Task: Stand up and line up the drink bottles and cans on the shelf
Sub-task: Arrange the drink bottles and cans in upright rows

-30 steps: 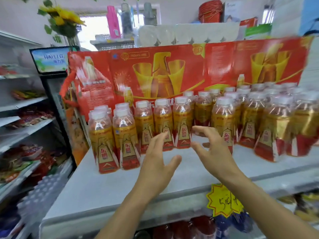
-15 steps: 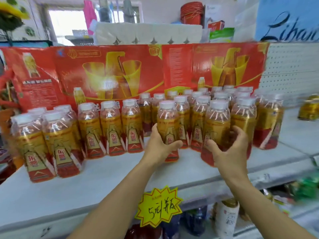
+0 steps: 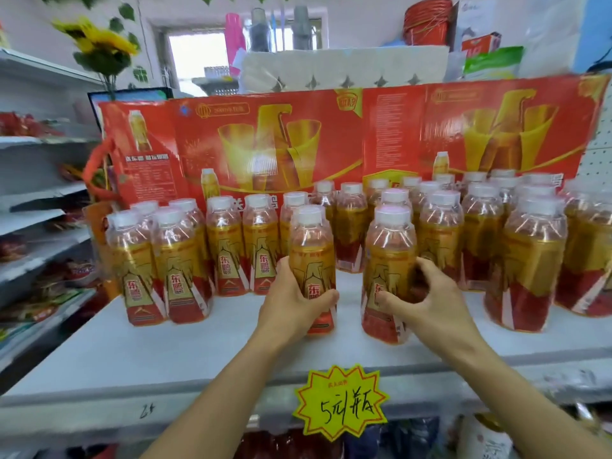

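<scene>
Several gold-and-red drink bottles with white caps stand upright on a white shelf. My left hand grips one bottle near its base, in front of the row. My right hand wraps around a second bottle just to the right, thumb on its label. Both bottles stand ahead of the others. A front row of bottles runs to the left, and a denser cluster fills the right side.
A red-and-gold cardboard display panel stands behind the bottles. A yellow starburst price tag hangs from the shelf's front edge. Shelves of snack packets are at the left. More goods sit on the shelf below.
Both hands have closed around a bottle each and drawn them forward out of the group. The camera has swung back to the left.
</scene>
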Action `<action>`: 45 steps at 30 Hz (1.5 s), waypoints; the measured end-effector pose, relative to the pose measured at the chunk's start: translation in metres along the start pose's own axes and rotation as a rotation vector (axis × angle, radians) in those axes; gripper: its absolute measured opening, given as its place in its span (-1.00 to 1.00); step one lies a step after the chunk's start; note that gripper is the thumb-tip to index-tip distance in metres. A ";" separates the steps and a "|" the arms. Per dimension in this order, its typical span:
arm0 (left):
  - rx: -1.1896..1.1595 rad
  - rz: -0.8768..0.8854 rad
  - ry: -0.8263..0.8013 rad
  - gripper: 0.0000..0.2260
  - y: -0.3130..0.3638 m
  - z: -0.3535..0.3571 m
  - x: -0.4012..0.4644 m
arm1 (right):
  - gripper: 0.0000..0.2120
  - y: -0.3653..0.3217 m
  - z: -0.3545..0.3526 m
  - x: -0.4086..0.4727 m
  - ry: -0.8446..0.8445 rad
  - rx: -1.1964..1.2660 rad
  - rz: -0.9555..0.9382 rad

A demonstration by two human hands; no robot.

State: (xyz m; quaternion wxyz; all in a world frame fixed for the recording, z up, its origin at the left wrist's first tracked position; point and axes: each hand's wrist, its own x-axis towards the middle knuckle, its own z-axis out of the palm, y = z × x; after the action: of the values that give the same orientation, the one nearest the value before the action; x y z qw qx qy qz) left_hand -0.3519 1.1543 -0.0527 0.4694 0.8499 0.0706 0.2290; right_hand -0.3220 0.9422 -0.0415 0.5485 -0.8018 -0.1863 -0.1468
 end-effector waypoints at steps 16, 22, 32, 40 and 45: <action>0.653 0.411 0.468 0.01 -0.020 -0.103 -0.022 | -0.50 -0.044 0.124 0.023 -0.212 0.060 -0.093; 1.204 0.507 0.157 0.20 -0.006 -0.155 0.012 | -0.49 -0.048 0.134 0.027 -0.236 0.052 -0.103; 1.273 0.497 0.212 0.06 -0.011 -0.161 0.035 | -0.49 -0.054 0.149 0.037 -0.320 0.079 -0.119; 1.209 0.491 0.187 0.02 -0.012 -0.159 0.034 | -0.43 -0.052 0.155 0.041 -0.333 0.069 -0.107; 1.103 0.434 0.207 -0.05 -0.004 -0.151 0.031 | -0.38 -0.049 0.150 0.039 -0.326 0.066 -0.118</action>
State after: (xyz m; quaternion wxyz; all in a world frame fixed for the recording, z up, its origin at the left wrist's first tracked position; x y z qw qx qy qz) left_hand -0.3930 1.2824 0.0226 -0.1078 0.9362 0.0493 0.3308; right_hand -0.3056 1.1038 -0.0370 0.5274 -0.7842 -0.3245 -0.0405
